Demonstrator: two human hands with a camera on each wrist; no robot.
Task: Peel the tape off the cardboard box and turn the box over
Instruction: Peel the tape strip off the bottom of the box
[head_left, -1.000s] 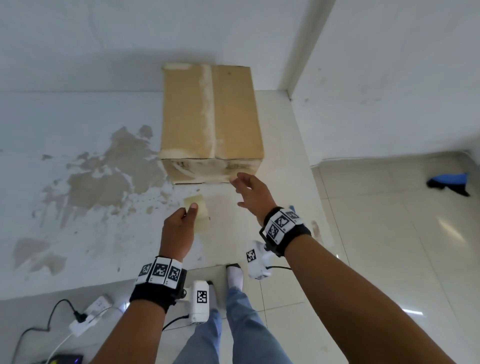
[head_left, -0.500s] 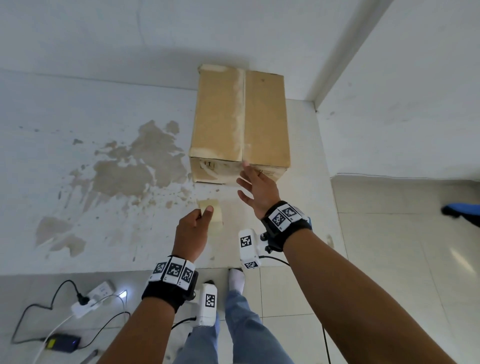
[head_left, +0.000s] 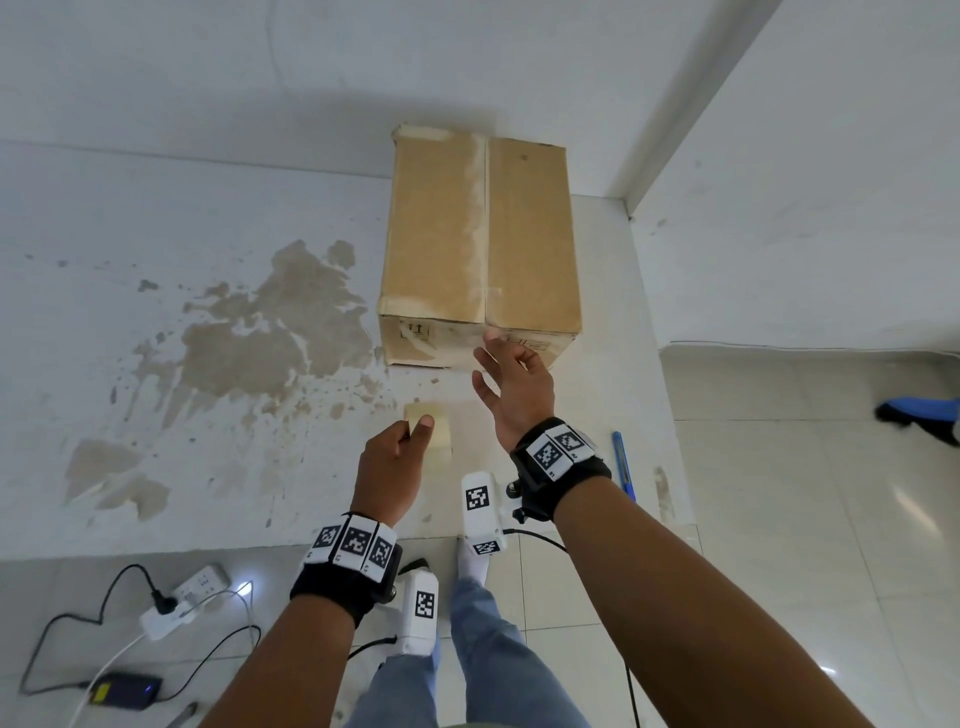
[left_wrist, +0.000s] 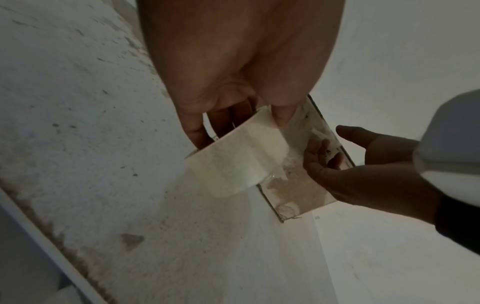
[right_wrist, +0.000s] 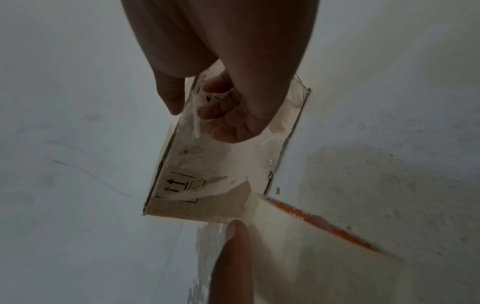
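Grip: your left hand (head_left: 390, 457) pinches the tape (head_left: 435, 427); right hand (head_left: 511, 382) spread, empty, at cardboard box (head_left: 480, 244) | Step: reaching to flip | Next: grasp both sides.

Hidden: far end of cardboard box (head_left: 480, 244); box print (head_left: 415, 331) too small to read. Blue thing (head_left: 919, 413) cut by right edge. Peeled tape (left_wrist: 233, 156) partly behind left hand (left_wrist: 233, 67).
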